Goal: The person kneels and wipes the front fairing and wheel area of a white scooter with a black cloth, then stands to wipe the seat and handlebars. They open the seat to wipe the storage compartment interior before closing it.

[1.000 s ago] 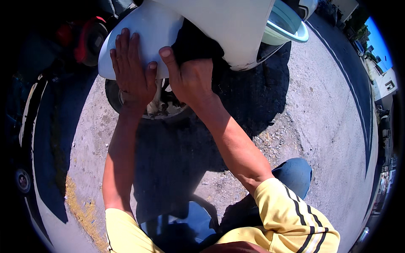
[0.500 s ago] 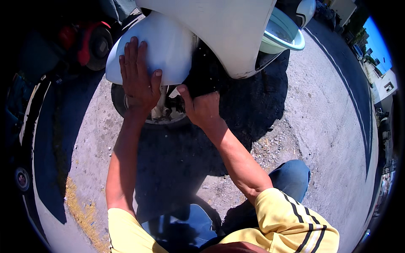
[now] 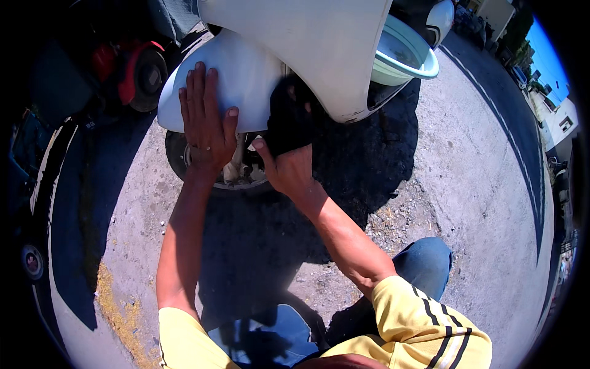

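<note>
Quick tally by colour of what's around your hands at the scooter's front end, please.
White: 2, the curved white front fender under the left hand, and the white scooter body panel
Black: 1, the black cloth in the right hand
Pale green: 1, the round basin
Total: 4

A pale blue-white scooter mudguard (image 3: 246, 80) beneath a cream-white body panel (image 3: 313, 49); a black cloth (image 3: 292, 120) against it. A mint-green basin (image 3: 405, 55) with white rim — a yellow shirt sleeve (image 3: 424, 320) with black stripes — blue jeans (image 3: 424, 264), grey gravel ground (image 3: 467, 184).
</note>
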The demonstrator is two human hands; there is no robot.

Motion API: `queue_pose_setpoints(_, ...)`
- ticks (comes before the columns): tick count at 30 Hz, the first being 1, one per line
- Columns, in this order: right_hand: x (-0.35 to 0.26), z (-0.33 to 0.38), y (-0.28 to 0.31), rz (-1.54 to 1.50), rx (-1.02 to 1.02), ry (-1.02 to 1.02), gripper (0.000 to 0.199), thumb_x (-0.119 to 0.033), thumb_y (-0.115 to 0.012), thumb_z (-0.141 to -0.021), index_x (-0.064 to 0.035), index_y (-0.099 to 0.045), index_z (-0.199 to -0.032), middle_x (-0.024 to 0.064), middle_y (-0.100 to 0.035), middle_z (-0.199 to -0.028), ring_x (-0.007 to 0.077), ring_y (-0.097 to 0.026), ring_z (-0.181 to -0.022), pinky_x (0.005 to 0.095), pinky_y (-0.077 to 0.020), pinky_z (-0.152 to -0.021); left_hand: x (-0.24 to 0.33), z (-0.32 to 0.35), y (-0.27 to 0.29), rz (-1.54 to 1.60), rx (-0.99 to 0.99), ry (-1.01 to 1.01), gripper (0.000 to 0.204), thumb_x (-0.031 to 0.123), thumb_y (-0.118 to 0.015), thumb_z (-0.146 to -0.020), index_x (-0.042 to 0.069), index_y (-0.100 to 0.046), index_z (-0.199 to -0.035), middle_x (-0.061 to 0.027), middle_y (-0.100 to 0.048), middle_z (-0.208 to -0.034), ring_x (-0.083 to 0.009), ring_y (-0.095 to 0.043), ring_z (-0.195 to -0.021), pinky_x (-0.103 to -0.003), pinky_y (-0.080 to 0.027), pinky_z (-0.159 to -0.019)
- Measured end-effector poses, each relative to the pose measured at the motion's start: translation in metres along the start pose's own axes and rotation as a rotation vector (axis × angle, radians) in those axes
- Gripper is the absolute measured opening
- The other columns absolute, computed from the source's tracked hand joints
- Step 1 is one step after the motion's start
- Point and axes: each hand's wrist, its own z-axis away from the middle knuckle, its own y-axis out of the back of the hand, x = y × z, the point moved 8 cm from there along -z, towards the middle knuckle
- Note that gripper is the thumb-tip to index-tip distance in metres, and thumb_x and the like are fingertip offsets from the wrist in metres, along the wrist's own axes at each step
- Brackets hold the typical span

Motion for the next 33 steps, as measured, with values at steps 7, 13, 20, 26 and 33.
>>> queue_pose_setpoints(7, 0.015, 0.019, -0.006, 0.048, -0.086, -0.083, 0.058, -0.04, -0.065, -0.101, 0.001, -0.061, -0.141, 0.0285, -0.052, -0.153, 0.0468, -0.047, -0.144, 0.0646, -0.0315, -0.118, -0.003, 0.005, 0.0, -0.016, -0.075, 0.021, 0.068, 0.041, -0.042, -0.109, 0.001, -0.031, -0.162, -0.0247, -0.032, -0.168, -0.0472, -0.027, -0.157, -0.063, -0.019, -0.126)
queue_pose_setpoints(13, 0.011, -0.021, -0.024, -0.047, -0.219, -0.134, 0.047, -0.042, -0.066, -0.1, 0.0022, -0.068, -0.117, 0.0289, -0.057, -0.144, 0.0484, -0.049, -0.14, 0.0626, -0.0334, -0.118, 0.004, 0.004, -0.006, -0.022, -0.043, 0.022, 0.072, 0.034, -0.056, -0.102, 0.001, -0.032, -0.162, -0.025, -0.032, -0.168, -0.0466, -0.027, -0.157, -0.063, -0.017, -0.127)
queue_pose_setpoints(20, 0.002, 0.022, 0.017, 0.002, 0.038, -0.052, 0.025, -0.02, -0.071, -0.098, 0.0018, -0.071, -0.109, 0.0204, -0.072, -0.11, 0.0443, -0.066, -0.112, 0.0557, -0.0471, -0.1, 0.003, -0.006, 0.001, -0.021, -0.028, 0.035, 0.075, 0.035, -0.059, -0.101, 0.001, -0.032, -0.162, -0.0246, -0.031, -0.168, -0.0449, -0.027, -0.157, -0.061, -0.018, -0.127)
queue_pose_setpoints(26, 0.027, 0.028, 0.023, -0.254, 0.159, -0.342, 0.022, 0.001, -0.066, -0.096, 0.0041, -0.069, -0.118, 0.0162, -0.073, -0.112, 0.0332, -0.069, -0.107, 0.0385, -0.0512, -0.098, 0.002, -0.004, -0.004, -0.02, -0.039, 0.018, 0.076, 0.038, -0.06, -0.101, 0.001, -0.032, -0.162, -0.0244, -0.032, -0.168, -0.0442, -0.028, -0.157, -0.061, -0.018, -0.127)
queue_pose_setpoints(33, 0.064, 0.046, 0.02, -0.908, 0.583, -0.886, 0.023, 0.006, -0.071, -0.089, 0.0029, -0.07, -0.112, 0.0061, -0.072, -0.107, 0.0171, -0.064, -0.097, 0.0336, -0.0498, -0.093, -0.002, -0.002, -0.003, -0.023, -0.042, 0.028, 0.077, 0.038, -0.061, -0.1, 0.001, -0.032, -0.162, -0.0243, -0.032, -0.168, -0.0444, -0.029, -0.156, -0.062, -0.018, -0.127)
